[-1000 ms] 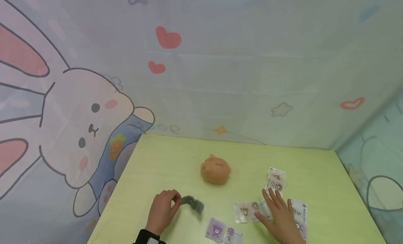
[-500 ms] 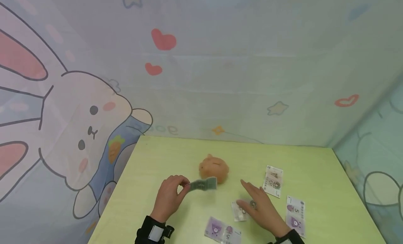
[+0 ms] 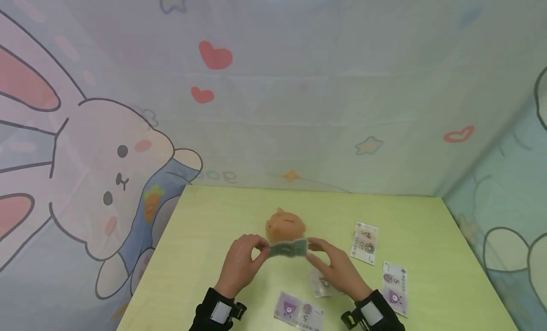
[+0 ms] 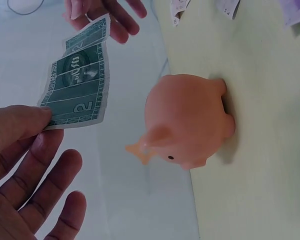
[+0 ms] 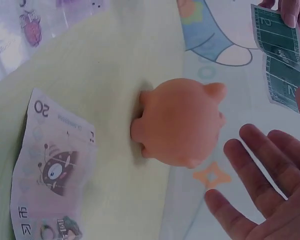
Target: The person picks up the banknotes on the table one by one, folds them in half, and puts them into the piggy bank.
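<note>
Between thumb and index finger my left hand (image 3: 240,265) pinches one end of a green play banknote (image 3: 288,248), raised in front of the piggy bank. In the left wrist view the banknote (image 4: 80,82) is creased across and marked with a 2. My right hand (image 3: 340,269) is at the other end, its fingers spread and its thumb right by the note's edge in the right wrist view. The orange piggy bank (image 3: 285,225) stands on the table behind the note, its slot on top.
A brownish 20 note (image 3: 364,243) and a purple 5 note (image 3: 395,288) lie on the right of the yellow-green table (image 3: 231,205). Another purple 5 note (image 3: 298,311) lies near the front. A pale note (image 3: 321,283) is partly under my right hand. A cartoon backdrop (image 3: 299,108) rises behind.
My left hand has lifted the green banknote up and to the right, in front of the piggy bank. My right hand has left the notes on the right and come to the banknote's free end.
</note>
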`<state>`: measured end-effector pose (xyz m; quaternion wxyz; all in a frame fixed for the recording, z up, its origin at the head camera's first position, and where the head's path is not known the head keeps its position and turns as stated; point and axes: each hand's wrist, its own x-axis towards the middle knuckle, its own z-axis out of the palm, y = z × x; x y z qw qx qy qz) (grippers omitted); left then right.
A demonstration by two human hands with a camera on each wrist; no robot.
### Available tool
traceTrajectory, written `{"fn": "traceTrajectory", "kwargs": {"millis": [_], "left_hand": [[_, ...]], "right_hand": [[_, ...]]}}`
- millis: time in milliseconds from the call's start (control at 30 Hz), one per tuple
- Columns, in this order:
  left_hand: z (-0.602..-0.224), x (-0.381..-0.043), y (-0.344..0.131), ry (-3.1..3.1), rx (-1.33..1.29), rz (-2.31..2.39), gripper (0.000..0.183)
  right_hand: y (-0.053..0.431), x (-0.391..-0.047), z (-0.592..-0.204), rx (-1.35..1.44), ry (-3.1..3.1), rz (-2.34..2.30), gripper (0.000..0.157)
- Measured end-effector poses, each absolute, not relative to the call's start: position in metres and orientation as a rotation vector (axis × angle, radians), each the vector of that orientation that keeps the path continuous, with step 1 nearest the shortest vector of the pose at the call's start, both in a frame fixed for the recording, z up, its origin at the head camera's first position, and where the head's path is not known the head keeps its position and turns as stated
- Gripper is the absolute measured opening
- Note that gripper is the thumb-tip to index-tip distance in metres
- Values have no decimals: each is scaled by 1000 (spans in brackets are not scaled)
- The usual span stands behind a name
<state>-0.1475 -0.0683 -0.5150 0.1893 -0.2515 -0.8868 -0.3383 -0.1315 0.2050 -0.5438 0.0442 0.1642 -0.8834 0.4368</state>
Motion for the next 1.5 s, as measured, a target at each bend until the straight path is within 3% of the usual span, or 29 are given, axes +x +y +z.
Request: {"fn": "traceTrajectory", "kwargs": {"millis": [300,500,667,1000,1500], "left_hand": [[-522,-150,-59,-2471,-716,-989,11],[-525,-150,-56,-2437,-647,-1043,11],[-530,-151,-55,-2331,-591,-1167,22],[-535,-149,-50,-2267,-515,-1542,22],[-538,-142,-36,-2138,-381,-1736,9]], "right_hand": [[203,-139,-547,499,-2576,1297,19],[202,-139,-541,385,-2508,1340,10],[200,-136,-532,384,-2457,1384,8],[196,-128,-511,426,-2410,1428,6],[196,-111,-480,341,-2413,1557,7]]}}
